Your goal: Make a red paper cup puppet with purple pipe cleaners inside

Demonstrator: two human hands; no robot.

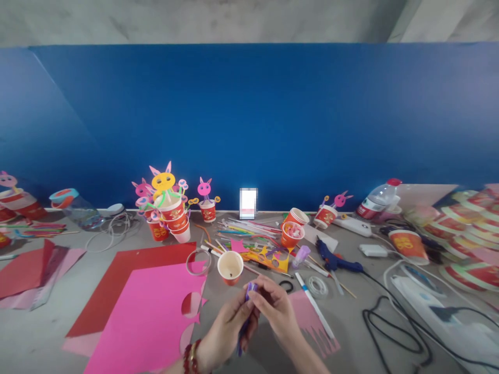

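Observation:
My left hand [230,322], with a red bead bracelet at its wrist, is closed around a narrow purple strip [252,287]. The thumb and fingers of my right hand [275,306] pinch the same strip near its upper end. A darker purple length sticks out below my left fingers; whether it is paper or a fuzzy stem, I cannot tell. Just beyond my hands stands an open paper cup [230,266] with a small dark spot inside. Pink sheet paper [148,317] with round cut-outs lies to the left, and a fringed pink piece [312,317] to the right.
Finished cup figures with animal heads [163,182] stand at the back left. Behind the cup lie scattered coloured sticks [245,228]. At right are a blue glue gun [337,259] with its black cord, a white marker [315,305], a power strip [429,317] and stacked red cups [468,239].

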